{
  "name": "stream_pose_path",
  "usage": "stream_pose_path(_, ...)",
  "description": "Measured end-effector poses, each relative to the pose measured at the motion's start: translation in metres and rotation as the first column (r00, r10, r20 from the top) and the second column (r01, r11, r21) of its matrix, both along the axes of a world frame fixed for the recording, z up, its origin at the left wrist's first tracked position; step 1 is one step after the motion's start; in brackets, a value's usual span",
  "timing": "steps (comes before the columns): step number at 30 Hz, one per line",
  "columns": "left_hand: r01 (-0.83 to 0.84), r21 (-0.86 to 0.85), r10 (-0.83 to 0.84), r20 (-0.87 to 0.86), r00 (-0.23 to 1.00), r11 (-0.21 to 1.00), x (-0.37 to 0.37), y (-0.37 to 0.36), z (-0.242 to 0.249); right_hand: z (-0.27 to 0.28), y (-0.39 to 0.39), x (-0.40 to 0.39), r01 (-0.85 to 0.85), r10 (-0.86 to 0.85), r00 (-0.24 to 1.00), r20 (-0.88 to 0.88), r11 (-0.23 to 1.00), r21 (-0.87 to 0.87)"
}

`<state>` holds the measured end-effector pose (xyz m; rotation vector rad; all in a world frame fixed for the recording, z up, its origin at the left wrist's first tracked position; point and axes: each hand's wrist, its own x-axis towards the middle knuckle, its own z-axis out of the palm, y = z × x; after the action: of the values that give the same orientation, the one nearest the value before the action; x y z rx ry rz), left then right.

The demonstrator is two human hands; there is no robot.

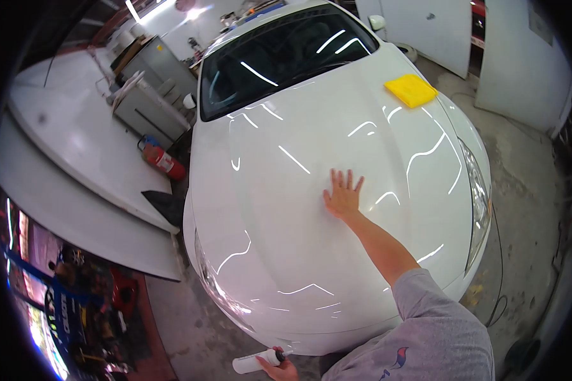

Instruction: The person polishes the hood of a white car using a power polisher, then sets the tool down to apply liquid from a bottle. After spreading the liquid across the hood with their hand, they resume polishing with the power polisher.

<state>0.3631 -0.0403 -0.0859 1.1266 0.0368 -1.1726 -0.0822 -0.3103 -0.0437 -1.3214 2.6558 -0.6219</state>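
Observation:
My right hand lies palm down on the white car hood, its fingers spread and nothing in them. At the lower edge of the view, my left hand is closed around a white squeeze bottle with a dark cap. The bottle is tilted on its side in front of the car's bumper, its nozzle pointing right. A folded yellow cloth rests on the far right of the hood, beyond my right hand's reach at this position.
A red fire extinguisher stands left of the car near a grey cabinet. White panels line the left side. A dark cable runs along the concrete floor at right. White doors stand behind it.

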Motion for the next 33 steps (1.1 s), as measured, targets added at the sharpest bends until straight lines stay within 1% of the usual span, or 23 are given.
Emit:
stream_pose_path(1,0.021,0.0,-0.021,0.013,1.0,1.0,0.007,-0.002,-0.003,0.0,-0.001,0.005,-0.112,0.113,0.992,-0.055,0.994,0.015)
stream_pose_path(2,0.134,-0.094,-0.139,-0.045,0.989,0.986,0.015,-0.002,-0.01,0.0,0.0,0.009,-0.227,0.23,0.967,-0.109,0.973,0.04)
stream_pose_path(3,0.237,-0.191,-0.258,-0.097,0.961,0.953,0.024,-0.002,-0.017,0.001,0.002,0.011,-0.212,0.215,0.971,-0.1,0.976,0.041)
stream_pose_path(4,0.289,-0.295,-0.342,-0.147,0.928,0.911,0.032,-0.004,-0.026,0.003,0.003,0.011,-0.303,0.299,0.95,-0.092,0.952,-0.04)
stream_pose_path(5,0.294,-0.294,-0.347,-0.147,0.926,0.909,0.028,-0.007,-0.024,0.005,0.004,0.012,-0.395,0.386,0.918,-0.092,0.911,-0.12)
stream_pose_path(6,0.245,-0.242,-0.276,-0.104,0.956,0.939,0.018,-0.008,-0.017,0.002,0.007,0.008,-0.374,0.344,0.923,-0.172,0.908,-0.187)
stream_pose_path(7,0.189,-0.191,-0.203,-0.056,0.978,0.963,0.013,-0.007,-0.013,0.0,0.011,0.001,-0.375,0.346,0.922,-0.172,0.909,-0.183)
stream_pose_path(9,0.224,-0.206,-0.241,-0.06,0.969,0.953,0.018,-0.005,-0.017,-0.004,0.023,-0.022,-0.224,0.184,0.964,-0.192,0.95,-0.216)
stream_pose_path(12,0.255,-0.251,-0.283,-0.083,0.955,0.934,0.031,-0.004,-0.026,-0.013,0.052,-0.064,-0.183,0.139,0.961,-0.239,0.967,-0.175)
stream_pose_path(13,0.253,-0.282,-0.29,-0.098,0.952,0.925,0.032,0.001,-0.029,-0.013,0.066,-0.077,-0.194,0.15,0.958,-0.245,0.966,-0.169)
stream_pose_path(14,0.084,-0.174,-0.084,0.006,0.996,0.981,0.003,0.002,-0.003,-0.008,0.082,-0.089,-0.376,0.361,0.913,-0.19,0.925,-0.047)
stream_pose_path(15,0.073,-0.171,-0.074,0.001,0.997,0.983,-0.007,0.003,0.01,-0.004,0.096,-0.098,-0.546,0.55,0.828,-0.109,0.835,0.062)
stream_pose_path(16,0.039,-0.159,-0.033,0.042,0.999,0.987,-0.013,0.001,0.018,-0.001,0.106,-0.101,-0.553,0.557,0.823,-0.116,0.831,0.064)
stream_pose_path(17,0.005,-0.147,0.008,0.082,0.997,0.989,-0.015,0.002,0.021,-0.001,0.118,-0.101,-0.522,0.517,0.833,-0.194,0.852,0.029)
stream_pose_path(18,0.022,-0.16,-0.013,0.052,0.999,0.987,-0.011,0.002,0.017,-0.002,0.131,-0.101,-0.493,0.474,0.839,-0.266,0.87,-0.006)
stream_pose_path(19,0.014,-0.157,-0.007,0.045,0.999,0.988,-0.01,0.004,0.013,-0.002,0.142,-0.102,-0.499,0.48,0.835,-0.27,0.867,0.001)
stream_pose_path(21,0.017,-0.114,-0.014,0.025,1.0,0.993,-0.011,0.001,0.017,-0.005,0.162,-0.101,-0.628,0.662,0.692,-0.287,0.749,0.212)
stream_pose_path(22,-0.003,-0.126,0.005,0.012,1.0,0.992,-0.015,0.0,0.02,-0.009,0.168,-0.094,-0.628,0.66,0.692,-0.293,0.75,0.207)
stream_pose_path(24,0.002,-0.14,-0.003,-0.007,1.0,0.99,-0.018,-0.004,0.02,-0.017,0.184,-0.08,-0.519,0.543,0.715,-0.441,0.834,0.186)
stream_pose_path(27,0.022,-0.15,-0.028,-0.037,0.999,0.988,-0.011,-0.004,0.018,-0.03,0.209,-0.061,-0.564,0.564,0.69,-0.453,0.812,0.151)
stream_pose_path(29,0.012,-0.148,-0.023,-0.076,0.997,0.989,-0.018,-0.003,0.015,-0.049,0.231,-0.038,-0.541,0.565,0.711,-0.419,0.82,0.187)
stream_pose_path(31,0.055,-0.201,-0.064,-0.039,0.997,0.978,-0.024,-0.003,0.022,-0.037,0.247,-0.006,-0.55,0.594,0.7,-0.397,0.803,0.232)
stream_pose_path(33,0.098,-0.239,-0.113,-0.049,0.992,0.966,-0.032,-0.007,0.022,-0.034,0.258,0.024,-0.556,0.562,0.816,-0.137,0.827,0.081)
